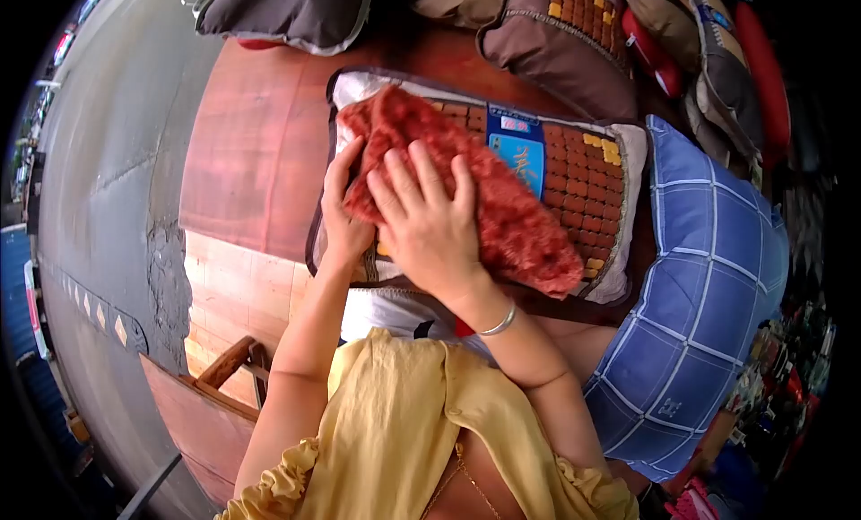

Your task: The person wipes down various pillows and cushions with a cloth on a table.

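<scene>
A crumpled red fuzzy cloth (520, 220) lies diagonally over a pillow (583, 193) faced with brown tiles and bearing a blue label (517, 164). My right hand (426, 206) rests flat on top of the cloth, fingers spread, with a bracelet at the wrist. Against the cloth's left edge is my left hand (345, 206), its visible fingers stretched out along the edge; the rest of them are hidden by the cloth and my right hand. The pillow sits on a reddish-brown surface (251, 152).
A blue checked cushion (708, 296) stands at the right. More pillows, one dark (282, 13) and one brown (556, 58), line the far side. Grey pavement (117, 161) runs along the left, with a wooden piece of furniture (193, 421) at lower left.
</scene>
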The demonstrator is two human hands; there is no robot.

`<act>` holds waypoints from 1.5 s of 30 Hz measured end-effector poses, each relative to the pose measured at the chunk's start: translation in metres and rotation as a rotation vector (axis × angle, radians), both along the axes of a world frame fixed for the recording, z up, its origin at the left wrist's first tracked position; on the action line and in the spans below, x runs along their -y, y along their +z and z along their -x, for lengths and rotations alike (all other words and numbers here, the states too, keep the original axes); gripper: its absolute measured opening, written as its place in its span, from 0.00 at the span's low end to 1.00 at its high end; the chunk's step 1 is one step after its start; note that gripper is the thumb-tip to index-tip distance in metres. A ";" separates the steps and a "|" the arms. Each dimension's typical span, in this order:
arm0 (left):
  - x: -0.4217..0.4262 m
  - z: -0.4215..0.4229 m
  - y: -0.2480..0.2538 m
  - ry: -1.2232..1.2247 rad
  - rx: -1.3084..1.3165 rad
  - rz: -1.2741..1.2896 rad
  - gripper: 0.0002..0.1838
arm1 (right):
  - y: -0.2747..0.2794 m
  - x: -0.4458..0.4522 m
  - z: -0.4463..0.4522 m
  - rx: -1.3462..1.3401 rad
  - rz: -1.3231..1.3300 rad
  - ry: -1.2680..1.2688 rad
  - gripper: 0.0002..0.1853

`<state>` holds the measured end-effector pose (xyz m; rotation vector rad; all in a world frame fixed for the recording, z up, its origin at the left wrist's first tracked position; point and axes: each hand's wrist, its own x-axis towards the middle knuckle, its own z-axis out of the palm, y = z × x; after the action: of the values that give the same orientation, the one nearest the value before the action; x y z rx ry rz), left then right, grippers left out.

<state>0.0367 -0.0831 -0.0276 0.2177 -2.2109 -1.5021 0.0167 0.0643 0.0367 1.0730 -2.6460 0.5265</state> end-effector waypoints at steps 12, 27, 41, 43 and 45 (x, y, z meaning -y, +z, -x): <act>0.000 0.002 0.002 -0.012 -0.044 -0.048 0.25 | 0.003 -0.184 0.056 0.035 -0.031 -0.636 0.26; 0.012 -0.011 0.001 0.193 -0.080 -0.045 0.24 | 0.002 0.003 0.028 -0.016 0.061 0.087 0.26; -0.041 0.015 0.076 -0.128 -0.378 0.093 0.25 | 0.011 -0.130 0.060 -0.093 -0.113 -0.501 0.23; -0.051 0.015 0.088 -0.186 -0.415 0.139 0.25 | 0.014 -0.080 0.039 -0.091 -0.022 -0.285 0.23; -0.058 0.014 0.094 -0.230 -0.403 0.119 0.22 | 0.009 -0.036 0.020 -0.089 0.042 -0.087 0.23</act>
<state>0.0230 -0.0248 0.0665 -0.3594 -2.0342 -1.3759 -0.0038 0.1006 0.0456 0.9417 -2.5788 0.5025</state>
